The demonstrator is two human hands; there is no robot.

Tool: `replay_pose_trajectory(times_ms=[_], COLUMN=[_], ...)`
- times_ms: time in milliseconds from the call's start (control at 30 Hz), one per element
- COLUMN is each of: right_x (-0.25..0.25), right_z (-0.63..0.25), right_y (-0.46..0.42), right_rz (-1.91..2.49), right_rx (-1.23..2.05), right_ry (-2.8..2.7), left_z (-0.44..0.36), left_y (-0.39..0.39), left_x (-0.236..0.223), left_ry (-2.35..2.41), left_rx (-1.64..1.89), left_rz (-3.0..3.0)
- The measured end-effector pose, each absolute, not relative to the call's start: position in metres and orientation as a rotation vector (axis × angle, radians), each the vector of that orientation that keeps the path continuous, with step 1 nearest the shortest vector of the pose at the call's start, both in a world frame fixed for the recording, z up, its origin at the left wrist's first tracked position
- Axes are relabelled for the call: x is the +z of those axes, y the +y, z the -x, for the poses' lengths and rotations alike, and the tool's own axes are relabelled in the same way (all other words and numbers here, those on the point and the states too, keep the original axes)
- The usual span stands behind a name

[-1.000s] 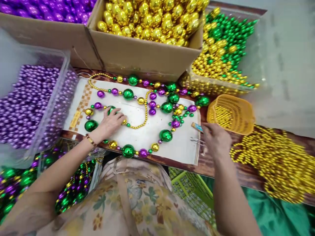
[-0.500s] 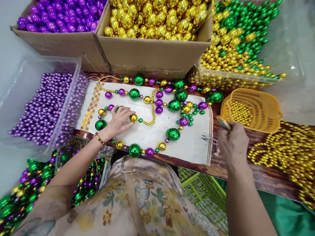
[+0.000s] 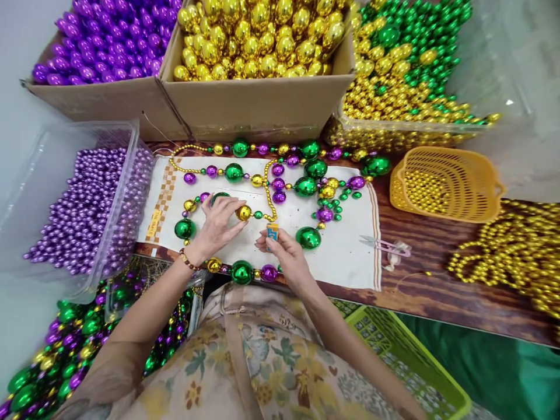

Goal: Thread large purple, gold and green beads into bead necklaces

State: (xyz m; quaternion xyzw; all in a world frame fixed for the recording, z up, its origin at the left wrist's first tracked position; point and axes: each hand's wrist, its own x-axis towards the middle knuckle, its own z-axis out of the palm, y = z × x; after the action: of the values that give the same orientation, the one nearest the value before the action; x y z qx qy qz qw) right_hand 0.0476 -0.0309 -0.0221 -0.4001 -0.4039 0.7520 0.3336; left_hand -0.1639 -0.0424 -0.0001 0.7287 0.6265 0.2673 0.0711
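A necklace of gold, green and purple beads lies looped over a white cloth (image 3: 289, 268). My left hand (image 3: 216, 224) is over its left part, with fingertips and thumb closed around a gold bead (image 3: 244, 212) on the strand. A green bead (image 3: 220, 198) is partly hidden behind those fingers. In my right hand (image 3: 286, 254) is a small blue and orange lighter (image 3: 272, 233), held upright just below the chain of small gold beads (image 3: 270, 198). Whether it is lit cannot be seen. Pink-handled snips (image 3: 387, 246) lie at the cloth's right edge.
Cardboard boxes of purple (image 3: 109, 41) and gold beads (image 3: 249, 44) stand behind the cloth. Clear bins hold purple beads (image 3: 83, 210) at left and gold and green beads (image 3: 402, 76) at right. A yellow basket (image 3: 472, 186) and gold bead strings (image 3: 507, 256) sit at right.
My right hand has moved left from beside the yellow basket to the middle of the cloth, bringing the lighter. The snips are now in full view. My left hand stays at the gold bead.
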Motion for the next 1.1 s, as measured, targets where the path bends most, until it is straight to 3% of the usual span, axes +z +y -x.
replay_pose_trajectory(times_ms=[333, 1100], right_x=[-0.022, -0.019], right_z=[-0.031, -0.017], right_y=[-0.03, -0.034], right_rz=[1.104, 1.249], right_rx=[2.263, 2.298], right_ry=[-0.587, -0.415], left_z=[0.163, 0.163], left_y=[-0.051, -0.048], left_x=[-0.007, -0.016], left_ry=[1.874, 1.861], left_rx=[0.871, 0.815], left_rz=[-2.304, -2.388])
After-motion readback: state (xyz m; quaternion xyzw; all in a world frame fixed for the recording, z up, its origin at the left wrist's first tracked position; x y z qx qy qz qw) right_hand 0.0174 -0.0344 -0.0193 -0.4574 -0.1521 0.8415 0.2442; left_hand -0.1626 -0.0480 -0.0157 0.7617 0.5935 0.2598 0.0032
